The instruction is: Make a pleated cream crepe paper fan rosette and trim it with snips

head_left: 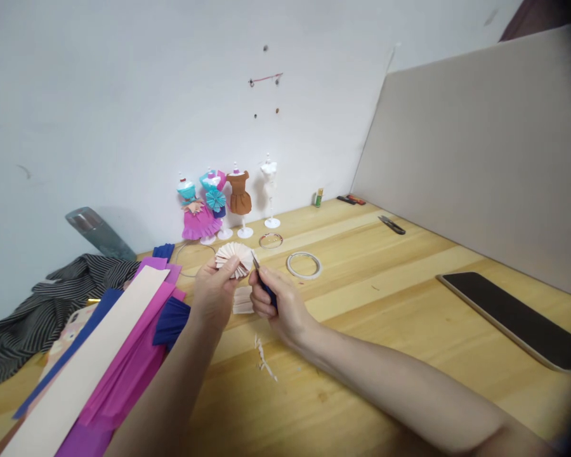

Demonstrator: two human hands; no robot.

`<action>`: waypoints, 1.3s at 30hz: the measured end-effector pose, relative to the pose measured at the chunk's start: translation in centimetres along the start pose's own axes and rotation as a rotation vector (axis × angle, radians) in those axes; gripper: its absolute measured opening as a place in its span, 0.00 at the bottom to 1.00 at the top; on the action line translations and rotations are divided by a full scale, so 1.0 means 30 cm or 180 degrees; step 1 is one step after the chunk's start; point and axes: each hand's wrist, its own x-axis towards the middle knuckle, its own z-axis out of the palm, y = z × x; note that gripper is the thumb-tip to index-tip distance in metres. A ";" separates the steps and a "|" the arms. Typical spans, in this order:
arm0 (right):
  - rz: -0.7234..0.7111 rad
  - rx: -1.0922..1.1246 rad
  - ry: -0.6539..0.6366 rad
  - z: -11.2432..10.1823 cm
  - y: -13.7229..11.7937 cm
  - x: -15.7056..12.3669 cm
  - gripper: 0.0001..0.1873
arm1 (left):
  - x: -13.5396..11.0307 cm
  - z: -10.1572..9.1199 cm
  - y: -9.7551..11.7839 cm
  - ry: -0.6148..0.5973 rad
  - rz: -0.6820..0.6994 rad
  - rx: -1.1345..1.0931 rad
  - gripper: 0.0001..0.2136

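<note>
The cream rosette (231,254) is pinched over the counter (385,330) in the left hand (213,292), seemingly so its pleats are kept fanned. A pointed tool (269,293) is gripped by the right hand (285,303), tip just beside the rosette, likely for control. Paper strips (95,355) are piled leftward, presumably within reach.

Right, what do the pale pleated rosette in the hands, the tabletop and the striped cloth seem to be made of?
Pleated rosette: probably matte paper, perhaps crepe; its folds look crisp, though thin fabric is possible.
Tabletop: wood or wood-look laminate, smooth with slight sheen, showing grain bands.
Striped cloth: soft, matte fabric, slumping in folds; fibre unclear.
</note>
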 end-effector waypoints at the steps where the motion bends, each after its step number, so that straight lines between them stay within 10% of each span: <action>1: -0.0018 -0.0024 0.0033 -0.001 -0.001 0.001 0.17 | 0.000 0.000 -0.001 -0.0010 -0.0004 0.0011 0.09; 39: -0.0212 -0.0259 -0.0060 -0.016 -0.001 0.010 0.20 | 0.022 -0.043 0.021 -0.0324 -0.0480 0.0014 0.11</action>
